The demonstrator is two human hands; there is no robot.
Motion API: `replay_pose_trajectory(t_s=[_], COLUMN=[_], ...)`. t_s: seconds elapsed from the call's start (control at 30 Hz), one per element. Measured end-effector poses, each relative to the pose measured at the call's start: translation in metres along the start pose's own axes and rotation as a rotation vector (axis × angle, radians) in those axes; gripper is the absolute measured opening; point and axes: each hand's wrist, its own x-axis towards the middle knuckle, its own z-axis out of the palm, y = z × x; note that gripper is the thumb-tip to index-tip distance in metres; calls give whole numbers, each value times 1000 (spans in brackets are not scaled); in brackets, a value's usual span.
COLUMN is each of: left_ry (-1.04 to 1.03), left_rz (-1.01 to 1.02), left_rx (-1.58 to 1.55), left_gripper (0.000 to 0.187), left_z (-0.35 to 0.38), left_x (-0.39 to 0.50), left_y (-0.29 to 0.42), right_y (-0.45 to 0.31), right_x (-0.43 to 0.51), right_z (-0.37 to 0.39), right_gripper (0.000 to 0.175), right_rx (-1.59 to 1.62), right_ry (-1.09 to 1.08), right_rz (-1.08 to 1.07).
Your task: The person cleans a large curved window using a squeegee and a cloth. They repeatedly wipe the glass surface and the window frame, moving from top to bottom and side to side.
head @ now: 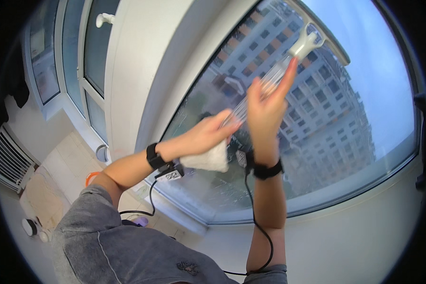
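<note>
A window squeegee (307, 44) with a white head and a clear plastic handle lies slantwise before a large window pane (213, 184). My left hand (213, 129) grips the lower end of the handle and also has a white cloth (209, 159) held under the palm. Higher up, my right hand (269, 106) is closed round the same handle, its index finger stretched along it toward the head. The squeegee's long blade is near the top of the pane, over the sky and the building outside; whether it touches the glass cannot be told. Streaks of water mark the lower pane.
A white window frame edges the pane, with a sill (177, 209) at its lower left. Black cables run from both wrist straps. At the left are a second window with a white handle (104, 20), a radiator (12, 159), an orange-rimmed object (91, 177) and a tiled floor.
</note>
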Motion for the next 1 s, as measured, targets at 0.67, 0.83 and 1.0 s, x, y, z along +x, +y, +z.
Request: replay_pose_trajectory(t_s=[0.67, 0.83, 1.0], left_ry=[-67, -25, -26], left_rz=[-393, -543, -832], left_rx=[-225, -253, -223], left_gripper=[45, 38, 34], left_z=[-29, -6, -11], left_x=[-120, -228, -318], left_y=[-162, -248, -310], right_y=[41, 68, 80], right_x=[-168, -307, -432], right_z=[96, 130, 169], right_gripper=[89, 85, 75], right_rx=[-304, -341, -259], right_ry=[-257, -333, -428], right_rz=[143, 144, 290])
